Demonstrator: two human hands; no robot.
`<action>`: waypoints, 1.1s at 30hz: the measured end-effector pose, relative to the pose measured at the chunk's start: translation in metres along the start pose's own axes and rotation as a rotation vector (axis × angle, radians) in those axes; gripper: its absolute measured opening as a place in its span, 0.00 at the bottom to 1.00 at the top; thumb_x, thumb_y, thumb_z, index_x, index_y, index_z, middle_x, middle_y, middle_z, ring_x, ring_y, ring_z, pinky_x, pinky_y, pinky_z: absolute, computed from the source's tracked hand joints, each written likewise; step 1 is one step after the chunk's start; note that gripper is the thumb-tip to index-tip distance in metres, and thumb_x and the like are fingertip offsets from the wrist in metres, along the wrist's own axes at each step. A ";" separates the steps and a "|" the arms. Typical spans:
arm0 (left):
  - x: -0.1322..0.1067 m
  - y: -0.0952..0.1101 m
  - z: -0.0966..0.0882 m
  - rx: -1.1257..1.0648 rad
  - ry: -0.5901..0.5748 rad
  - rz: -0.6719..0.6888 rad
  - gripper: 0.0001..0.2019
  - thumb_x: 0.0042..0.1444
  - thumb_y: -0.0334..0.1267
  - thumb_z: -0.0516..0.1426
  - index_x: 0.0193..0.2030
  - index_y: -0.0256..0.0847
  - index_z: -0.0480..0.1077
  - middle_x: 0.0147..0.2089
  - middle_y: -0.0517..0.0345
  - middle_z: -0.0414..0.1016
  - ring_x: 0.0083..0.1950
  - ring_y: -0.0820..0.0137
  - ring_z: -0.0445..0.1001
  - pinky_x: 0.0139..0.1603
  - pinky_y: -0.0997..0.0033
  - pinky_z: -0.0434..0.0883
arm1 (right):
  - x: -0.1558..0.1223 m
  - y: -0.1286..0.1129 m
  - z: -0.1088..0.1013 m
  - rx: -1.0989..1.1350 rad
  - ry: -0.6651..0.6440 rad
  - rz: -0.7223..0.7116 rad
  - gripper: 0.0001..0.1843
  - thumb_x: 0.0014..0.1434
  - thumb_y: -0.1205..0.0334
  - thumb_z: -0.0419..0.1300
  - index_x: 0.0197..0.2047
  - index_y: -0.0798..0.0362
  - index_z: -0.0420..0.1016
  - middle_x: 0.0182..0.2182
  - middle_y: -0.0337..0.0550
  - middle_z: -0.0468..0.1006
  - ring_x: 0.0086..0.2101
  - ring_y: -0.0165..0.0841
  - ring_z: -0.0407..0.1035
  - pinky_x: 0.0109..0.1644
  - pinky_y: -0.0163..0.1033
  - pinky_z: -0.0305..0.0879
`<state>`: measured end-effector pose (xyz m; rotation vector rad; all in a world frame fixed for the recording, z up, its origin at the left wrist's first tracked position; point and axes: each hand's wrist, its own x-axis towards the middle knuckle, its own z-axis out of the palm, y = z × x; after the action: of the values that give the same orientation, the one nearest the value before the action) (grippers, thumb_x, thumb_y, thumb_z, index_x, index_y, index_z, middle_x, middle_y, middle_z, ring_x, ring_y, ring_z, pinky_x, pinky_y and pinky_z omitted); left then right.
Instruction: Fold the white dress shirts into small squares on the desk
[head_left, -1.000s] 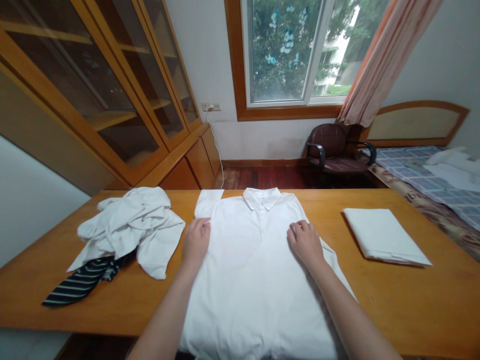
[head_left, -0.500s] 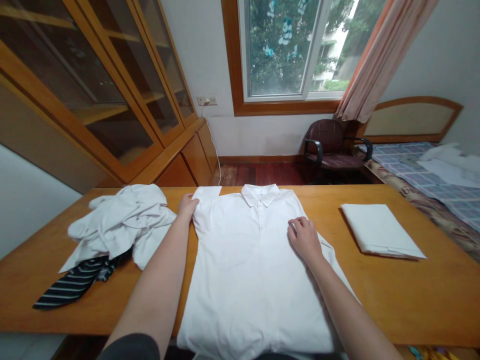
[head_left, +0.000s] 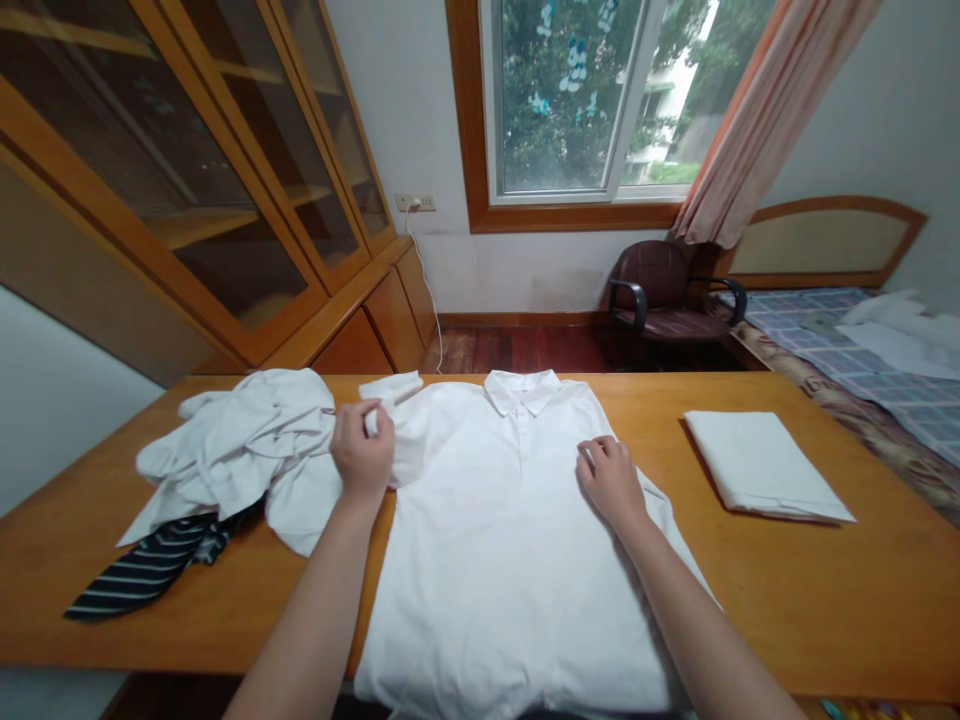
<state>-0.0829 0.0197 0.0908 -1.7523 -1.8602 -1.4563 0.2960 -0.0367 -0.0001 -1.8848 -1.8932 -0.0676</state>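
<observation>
A white polo shirt [head_left: 495, 540] lies flat, collar away from me, in the middle of the wooden table [head_left: 862, 590]. My left hand [head_left: 363, 447] is closed on the shirt's left sleeve [head_left: 390, 388] and has lifted it off the table. My right hand [head_left: 611, 482] rests palm down on the shirt's right shoulder area, fingers loosely curled and pressing the cloth.
A crumpled heap of white clothes [head_left: 240, 440] lies at the left with a dark striped tie [head_left: 142, 570] under it. A folded white garment [head_left: 761, 465] sits at the right. Beyond the table are a chair [head_left: 667, 290], a bed [head_left: 862, 350] and a glass-fronted cabinet [head_left: 210, 180].
My left hand moved from the shirt's side up to the sleeve's end, gripped it and pulled it up and back toward me. My right hand stayed put.
</observation>
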 end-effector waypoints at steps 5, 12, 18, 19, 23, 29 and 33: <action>-0.022 0.005 -0.007 0.014 -0.808 -0.012 0.24 0.60 0.48 0.56 0.62 0.48 0.67 0.35 0.59 0.78 0.36 0.63 0.78 0.39 0.69 0.71 | 0.000 -0.001 -0.001 0.002 0.000 0.010 0.11 0.64 0.63 0.56 0.47 0.50 0.77 0.45 0.49 0.72 0.44 0.41 0.62 0.49 0.44 0.60; 0.013 -0.061 0.023 -0.033 -0.543 -0.534 0.23 0.65 0.48 0.49 0.62 0.38 0.61 0.32 0.58 0.76 0.26 0.67 0.75 0.33 0.68 0.72 | 0.001 -0.001 -0.003 0.000 -0.018 0.005 0.11 0.65 0.63 0.55 0.47 0.51 0.77 0.45 0.49 0.72 0.44 0.41 0.62 0.49 0.44 0.60; 0.026 -0.094 0.061 -0.027 -0.618 -0.716 0.37 0.56 0.45 0.62 0.67 0.34 0.53 0.43 0.42 0.79 0.32 0.60 0.80 0.38 0.60 0.76 | 0.001 -0.001 -0.001 0.016 -0.010 0.018 0.11 0.65 0.63 0.55 0.47 0.51 0.76 0.45 0.48 0.72 0.44 0.41 0.62 0.49 0.43 0.60; 0.026 -0.096 0.065 -0.035 -0.609 -0.723 0.39 0.54 0.43 0.63 0.68 0.34 0.51 0.46 0.40 0.79 0.35 0.59 0.81 0.40 0.60 0.77 | 0.001 -0.001 -0.001 0.016 -0.008 0.019 0.11 0.65 0.63 0.55 0.47 0.50 0.76 0.45 0.48 0.72 0.44 0.41 0.62 0.49 0.43 0.59; 0.028 -0.099 0.078 -0.080 -0.552 -0.739 0.47 0.45 0.32 0.67 0.70 0.36 0.49 0.53 0.38 0.77 0.47 0.54 0.80 0.48 0.58 0.76 | 0.000 -0.001 0.000 -0.001 -0.002 0.017 0.10 0.65 0.62 0.56 0.47 0.50 0.76 0.45 0.47 0.72 0.44 0.40 0.62 0.50 0.43 0.59; 0.027 -0.095 0.084 -0.257 -0.460 -0.764 0.45 0.46 0.24 0.62 0.71 0.35 0.50 0.44 0.47 0.79 0.46 0.59 0.80 0.52 0.57 0.75 | 0.003 -0.007 -0.001 -0.077 -0.008 0.017 0.10 0.65 0.62 0.56 0.48 0.49 0.76 0.46 0.48 0.72 0.44 0.41 0.61 0.47 0.43 0.58; 0.033 -0.086 0.074 -0.423 -0.351 -0.761 0.41 0.56 0.26 0.55 0.74 0.37 0.39 0.44 0.50 0.79 0.41 0.69 0.80 0.48 0.65 0.77 | 0.007 -0.014 0.000 -0.135 -0.011 0.019 0.10 0.66 0.61 0.55 0.48 0.48 0.75 0.46 0.49 0.72 0.44 0.42 0.61 0.46 0.44 0.57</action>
<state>-0.1301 0.1118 0.0343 -1.6064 -2.7795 -2.0147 0.2828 -0.0306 0.0064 -1.9948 -1.9201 -0.1835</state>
